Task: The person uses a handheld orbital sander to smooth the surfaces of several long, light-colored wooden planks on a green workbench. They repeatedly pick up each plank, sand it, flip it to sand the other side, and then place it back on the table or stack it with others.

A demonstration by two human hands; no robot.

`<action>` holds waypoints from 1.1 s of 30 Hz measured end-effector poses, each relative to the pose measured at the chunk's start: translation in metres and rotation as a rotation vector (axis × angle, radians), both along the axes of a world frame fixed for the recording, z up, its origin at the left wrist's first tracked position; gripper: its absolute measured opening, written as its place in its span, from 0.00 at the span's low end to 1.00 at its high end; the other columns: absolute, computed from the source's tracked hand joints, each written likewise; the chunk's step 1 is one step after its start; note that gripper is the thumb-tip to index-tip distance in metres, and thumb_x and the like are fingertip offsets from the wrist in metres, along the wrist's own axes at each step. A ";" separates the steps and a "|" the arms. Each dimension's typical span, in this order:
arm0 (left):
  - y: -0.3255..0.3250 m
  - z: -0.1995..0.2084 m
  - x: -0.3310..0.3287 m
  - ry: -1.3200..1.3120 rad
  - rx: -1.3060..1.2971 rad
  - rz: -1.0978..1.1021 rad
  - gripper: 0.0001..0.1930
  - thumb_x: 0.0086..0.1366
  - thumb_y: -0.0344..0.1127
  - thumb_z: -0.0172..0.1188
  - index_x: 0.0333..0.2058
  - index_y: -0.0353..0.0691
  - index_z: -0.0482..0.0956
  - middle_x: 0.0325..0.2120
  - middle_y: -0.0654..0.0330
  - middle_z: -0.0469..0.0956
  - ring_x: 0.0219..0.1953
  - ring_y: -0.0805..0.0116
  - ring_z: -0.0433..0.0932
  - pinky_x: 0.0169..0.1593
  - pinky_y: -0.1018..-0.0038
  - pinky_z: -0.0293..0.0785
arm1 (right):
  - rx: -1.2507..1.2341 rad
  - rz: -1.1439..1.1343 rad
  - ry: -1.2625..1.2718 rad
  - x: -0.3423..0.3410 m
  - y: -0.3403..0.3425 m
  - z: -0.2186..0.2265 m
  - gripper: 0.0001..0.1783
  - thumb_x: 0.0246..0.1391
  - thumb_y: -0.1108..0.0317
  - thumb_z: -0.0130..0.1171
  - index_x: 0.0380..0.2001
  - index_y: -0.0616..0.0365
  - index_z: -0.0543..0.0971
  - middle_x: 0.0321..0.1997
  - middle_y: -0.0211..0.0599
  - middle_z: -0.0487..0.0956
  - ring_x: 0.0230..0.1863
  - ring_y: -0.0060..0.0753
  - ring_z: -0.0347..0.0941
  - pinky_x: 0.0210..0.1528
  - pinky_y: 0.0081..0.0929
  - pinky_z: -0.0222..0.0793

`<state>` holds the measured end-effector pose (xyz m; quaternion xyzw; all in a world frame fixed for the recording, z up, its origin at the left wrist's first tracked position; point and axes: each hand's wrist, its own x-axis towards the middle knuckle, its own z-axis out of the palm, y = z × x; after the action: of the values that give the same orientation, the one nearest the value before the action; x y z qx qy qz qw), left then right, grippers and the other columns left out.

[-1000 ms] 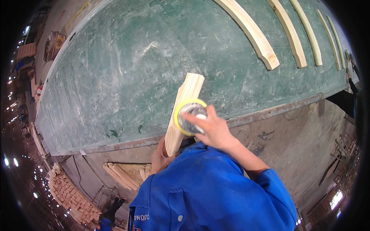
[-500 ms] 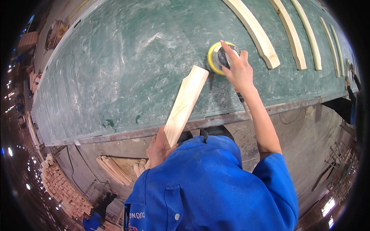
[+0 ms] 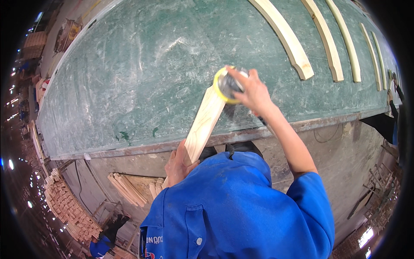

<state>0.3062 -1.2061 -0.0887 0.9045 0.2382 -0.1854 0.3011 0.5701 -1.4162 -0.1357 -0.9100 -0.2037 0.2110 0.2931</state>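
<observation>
My left hand [image 3: 176, 166] is closed around the near end of a pale wooden piece [image 3: 202, 123], which slants away from me over the table's front edge. In my right hand [image 3: 255, 93] is a round orbital sander [image 3: 225, 85] with a yellow rim, slightly blurred. The sander is tilted against the far end of the wooden piece and covers its right corner. A hose or cord [image 3: 262, 121] hangs from the sander below my right wrist.
The green, dust-marked table [image 3: 142, 77] spreads ahead. Several curved wooden pieces [image 3: 286, 39] lie at its right. Another person's arm [image 3: 393, 103] reaches in at the far right. Stacked wood [image 3: 69, 207] and a second person [image 3: 105, 239] are at lower left; wood strips [image 3: 127, 190] lie below the table edge.
My right hand has brought the sander left and toward me, from beside the wooden piece onto its far end. The left hand keeps its hold with little movement.
</observation>
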 end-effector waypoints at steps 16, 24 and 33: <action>0.006 -0.040 -0.020 -0.019 -0.535 0.344 0.45 0.44 0.38 0.74 0.64 0.48 0.66 0.54 0.52 0.76 0.58 0.57 0.75 0.58 0.64 0.70 | 0.089 0.306 0.052 -0.084 -0.008 0.034 0.48 0.39 0.70 0.71 0.64 0.22 0.65 0.50 0.50 0.64 0.41 0.54 0.78 0.44 0.39 0.81; 0.034 -0.035 -0.006 0.002 -0.314 0.109 0.47 0.42 0.42 0.75 0.63 0.45 0.66 0.55 0.52 0.76 0.57 0.57 0.74 0.59 0.66 0.69 | 0.025 -0.180 -0.148 0.028 -0.050 -0.015 0.49 0.45 0.69 0.66 0.69 0.27 0.57 0.51 0.53 0.66 0.48 0.59 0.75 0.49 0.45 0.75; 0.044 -0.013 0.028 -0.214 -0.204 0.298 0.42 0.42 0.51 0.77 0.54 0.36 0.73 0.44 0.48 0.80 0.48 0.52 0.80 0.50 0.63 0.74 | -0.082 -0.339 -0.178 0.009 -0.083 -0.018 0.52 0.42 0.72 0.68 0.70 0.32 0.55 0.52 0.50 0.66 0.51 0.60 0.72 0.49 0.45 0.74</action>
<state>0.3342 -1.1616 -0.1021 0.8386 0.3159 -0.0649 0.4391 0.5796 -1.4991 -0.1536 -0.9576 -0.0637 0.0852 0.2678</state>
